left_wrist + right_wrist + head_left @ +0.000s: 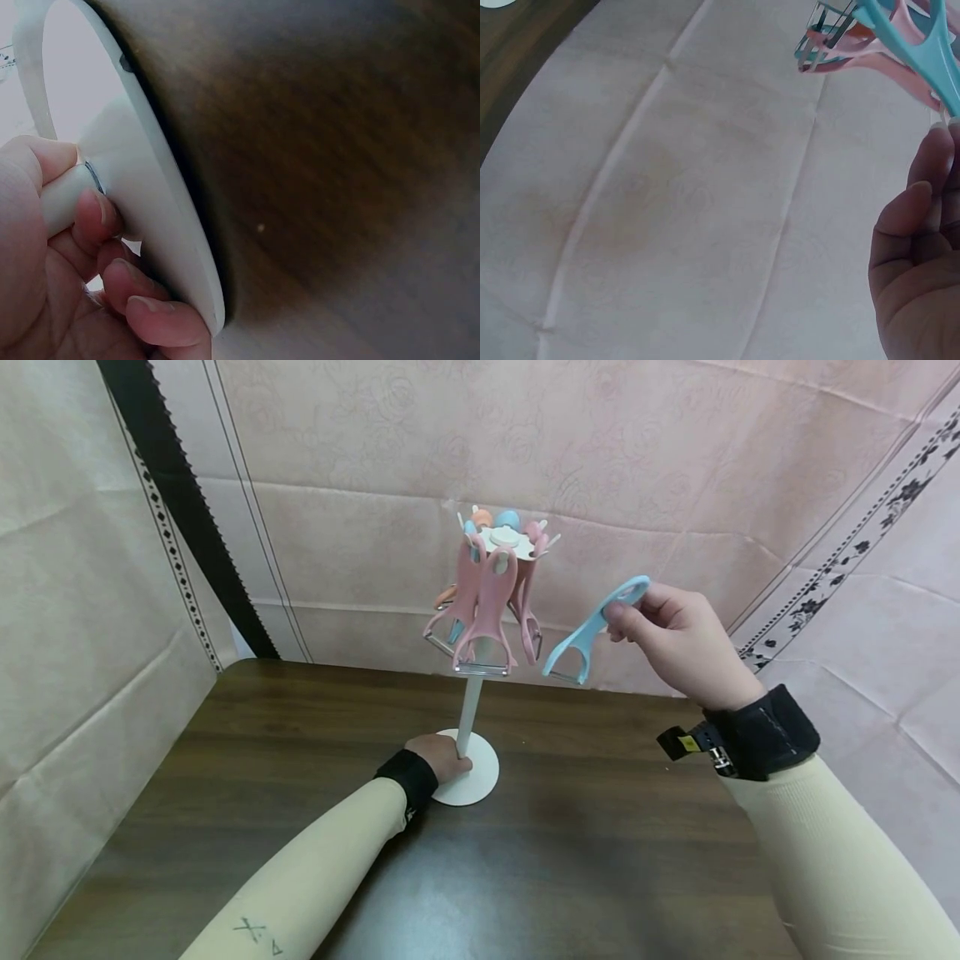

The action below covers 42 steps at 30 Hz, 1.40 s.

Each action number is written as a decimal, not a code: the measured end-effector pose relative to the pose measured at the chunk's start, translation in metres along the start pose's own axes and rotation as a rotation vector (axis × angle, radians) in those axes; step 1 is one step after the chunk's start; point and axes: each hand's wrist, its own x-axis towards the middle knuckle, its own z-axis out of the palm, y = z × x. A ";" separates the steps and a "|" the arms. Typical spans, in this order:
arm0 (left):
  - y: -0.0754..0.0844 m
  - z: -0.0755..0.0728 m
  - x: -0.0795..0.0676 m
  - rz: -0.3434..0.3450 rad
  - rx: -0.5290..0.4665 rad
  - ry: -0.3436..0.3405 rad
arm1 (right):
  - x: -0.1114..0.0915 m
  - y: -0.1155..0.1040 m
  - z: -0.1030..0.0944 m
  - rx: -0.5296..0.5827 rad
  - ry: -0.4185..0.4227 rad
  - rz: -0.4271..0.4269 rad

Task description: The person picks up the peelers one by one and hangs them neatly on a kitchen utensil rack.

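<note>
A white stand [470,706] with a round base [480,777] stands on the table. My left hand [441,757] grips its pole low down; in the left wrist view the fingers [97,214] curl round the pole just above the base. Pink peelers [495,602] hang from hooks on the stand's top [504,538], with orange and blue ones partly hidden behind. To the right of them, my right hand [675,631] pinches a light blue peeler [588,631] by its handle, blade end down and toward the stand. The same blue peeler [922,56] overlaps the hanging ones in the right wrist view.
The brown wooden table [600,827] ends at a pale patterned cloth wall [360,552] close behind the stand. More cloth hangs at the left and right sides. A black strip [187,502] runs down the back left corner.
</note>
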 end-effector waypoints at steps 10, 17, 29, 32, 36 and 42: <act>-0.002 0.002 0.003 -0.001 0.003 -0.012 | 0.009 -0.015 0.010 0.007 0.010 -0.059; -0.007 0.008 0.011 0.000 0.011 0.007 | 0.017 -0.024 0.022 0.042 0.015 -0.097; -0.005 0.006 0.009 0.001 0.010 -0.011 | 0.030 -0.035 0.040 0.046 0.008 -0.105; -0.005 0.005 0.009 -0.006 0.013 -0.014 | 0.032 -0.036 0.042 0.034 0.014 -0.100; -0.004 0.005 0.007 -0.005 0.013 -0.016 | 0.034 -0.036 0.043 0.042 0.015 -0.101; -0.003 0.003 0.004 0.024 0.004 -0.018 | 0.035 -0.037 0.044 0.053 0.005 -0.113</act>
